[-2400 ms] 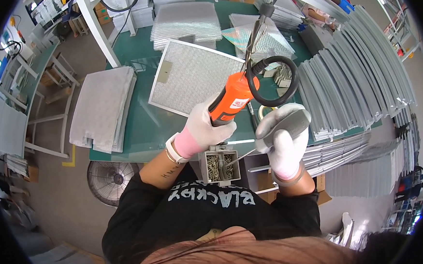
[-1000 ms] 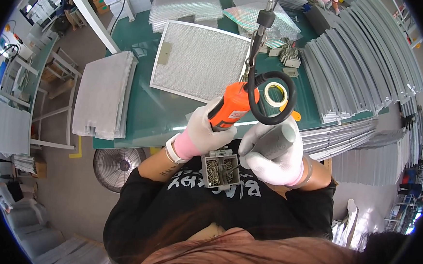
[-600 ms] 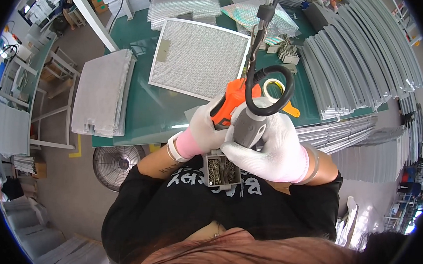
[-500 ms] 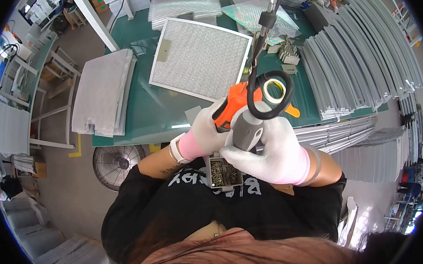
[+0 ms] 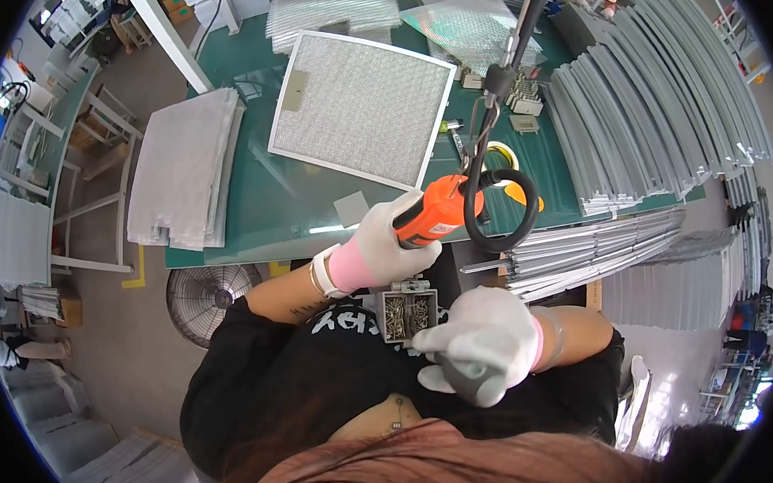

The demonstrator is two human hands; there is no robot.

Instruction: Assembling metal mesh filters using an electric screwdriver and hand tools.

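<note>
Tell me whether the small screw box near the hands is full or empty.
Partly filled: the small grey box shows heaps of metallic screws in its two compartments, just below the left hand holding the orange screwdriver.

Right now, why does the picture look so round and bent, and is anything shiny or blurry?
Head view: fisheye lens, black round border; the stacked grey frames bow toward the rim. Glare streaks the green table. The orange tool and mesh panel are sharp; the hair at the bottom edge is blurred.

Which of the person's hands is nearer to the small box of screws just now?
Right. The right hand reaches over beside the small box of screws, almost touching it; the left hand holds the orange screwdriver above it.
</note>
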